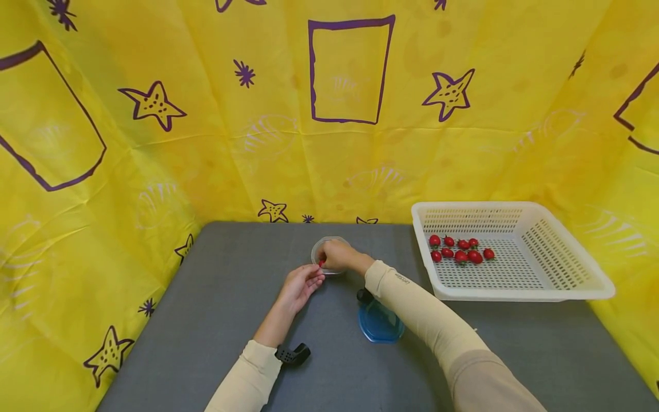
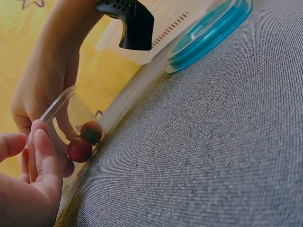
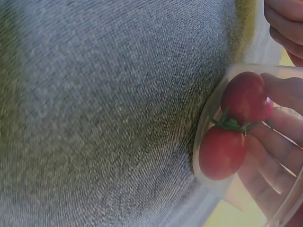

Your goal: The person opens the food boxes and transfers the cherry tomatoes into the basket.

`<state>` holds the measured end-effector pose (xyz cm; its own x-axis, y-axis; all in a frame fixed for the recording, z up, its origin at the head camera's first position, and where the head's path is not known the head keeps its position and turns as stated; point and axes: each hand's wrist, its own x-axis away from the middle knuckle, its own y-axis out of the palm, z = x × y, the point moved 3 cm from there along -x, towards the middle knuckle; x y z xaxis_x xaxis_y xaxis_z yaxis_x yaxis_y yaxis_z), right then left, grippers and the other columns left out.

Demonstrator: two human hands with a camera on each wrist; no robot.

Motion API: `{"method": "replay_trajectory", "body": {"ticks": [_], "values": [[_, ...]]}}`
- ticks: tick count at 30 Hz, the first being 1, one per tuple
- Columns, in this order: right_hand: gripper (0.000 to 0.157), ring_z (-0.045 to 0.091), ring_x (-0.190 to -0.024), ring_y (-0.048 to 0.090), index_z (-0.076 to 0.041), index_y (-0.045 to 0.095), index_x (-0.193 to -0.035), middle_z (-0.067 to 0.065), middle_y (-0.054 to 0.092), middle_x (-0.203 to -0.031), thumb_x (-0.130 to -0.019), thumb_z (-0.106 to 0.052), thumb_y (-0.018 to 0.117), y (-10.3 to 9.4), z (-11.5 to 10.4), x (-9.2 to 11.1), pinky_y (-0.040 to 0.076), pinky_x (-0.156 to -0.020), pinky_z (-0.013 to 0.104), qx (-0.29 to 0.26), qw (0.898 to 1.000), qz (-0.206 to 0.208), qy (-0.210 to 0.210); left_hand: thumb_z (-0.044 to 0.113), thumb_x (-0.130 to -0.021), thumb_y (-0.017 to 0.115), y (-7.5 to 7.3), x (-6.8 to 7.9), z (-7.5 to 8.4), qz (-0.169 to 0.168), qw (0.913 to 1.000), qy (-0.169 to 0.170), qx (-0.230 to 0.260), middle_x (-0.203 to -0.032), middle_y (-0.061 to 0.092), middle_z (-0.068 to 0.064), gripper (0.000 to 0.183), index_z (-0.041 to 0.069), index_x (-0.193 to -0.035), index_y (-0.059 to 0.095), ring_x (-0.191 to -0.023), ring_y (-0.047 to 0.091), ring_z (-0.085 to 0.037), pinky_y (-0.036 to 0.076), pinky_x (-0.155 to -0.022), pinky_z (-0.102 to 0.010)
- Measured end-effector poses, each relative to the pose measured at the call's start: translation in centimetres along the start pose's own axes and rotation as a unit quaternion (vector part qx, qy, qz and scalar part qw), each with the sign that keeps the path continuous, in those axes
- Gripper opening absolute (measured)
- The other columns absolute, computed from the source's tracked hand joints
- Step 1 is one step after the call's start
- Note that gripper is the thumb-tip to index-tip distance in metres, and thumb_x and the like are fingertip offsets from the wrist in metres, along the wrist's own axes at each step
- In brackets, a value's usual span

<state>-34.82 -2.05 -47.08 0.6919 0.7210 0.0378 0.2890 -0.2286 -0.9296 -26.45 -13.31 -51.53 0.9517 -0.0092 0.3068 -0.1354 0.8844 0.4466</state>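
Observation:
A clear plastic container [image 1: 329, 271] stands on the table under both hands. Red cherry tomatoes with green stems lie inside; the right wrist view shows one tomato [image 3: 222, 152] low in it and another tomato [image 3: 244, 97] above. My right hand [image 1: 337, 254] reaches down into the container, its fingers [image 3: 272, 158] extended beside the tomatoes. At the near left rim, my left hand [image 1: 302, 285] pinches the edge between thumb and fingers, and red shows right by its fingertips. A blue lid [image 1: 380, 323] rests on the table beneath my right forearm.
A white perforated basket [image 1: 561, 286] with several cherry tomatoes [image 1: 460, 257] gathered at its left stands on the right of the grey table [image 1: 221, 320]. Yellow patterned cloth [image 1: 206, 171] encloses the back and sides. Black devices are strapped to both wrists.

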Motion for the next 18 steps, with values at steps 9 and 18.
{"method": "replay_trajectory", "body": {"ticks": [9, 18], "values": [[0.01, 0.014, -0.066, 0.051, -0.007, 0.073, -0.085, 0.003, 0.066, -0.074, -0.083, -0.017, 0.073, -0.9, -0.1, 0.4, 0.044, -0.06, 0.022, 0.006, 1.0, -0.004, 0.007, 0.004, -0.097, 0.052, 0.0, 0.0, -0.1, -0.006, 1.0, 0.004, -0.005, -0.07, 0.065, 0.003, 0.019, 0.01, -0.081, 0.059, -0.064, 0.065, -0.007, 0.053, -0.064, -0.019], [0.02, 0.016, -0.073, 0.059, -0.005, 0.073, -0.097, 0.006, 0.071, -0.088, -0.084, -0.019, 0.076, -2.9, -0.6, 1.2, 0.053, -0.068, 0.025, -0.001, 1.0, -0.008, 0.014, 0.006, -0.097, 0.055, 0.0, -0.1, 0.1, -0.006, 1.0, 0.001, -0.008, -0.071, 0.065, 0.002, 0.016, 0.01, -0.082, 0.059, -0.066, 0.065, -0.008, 0.054, -0.065, -0.02]]}}
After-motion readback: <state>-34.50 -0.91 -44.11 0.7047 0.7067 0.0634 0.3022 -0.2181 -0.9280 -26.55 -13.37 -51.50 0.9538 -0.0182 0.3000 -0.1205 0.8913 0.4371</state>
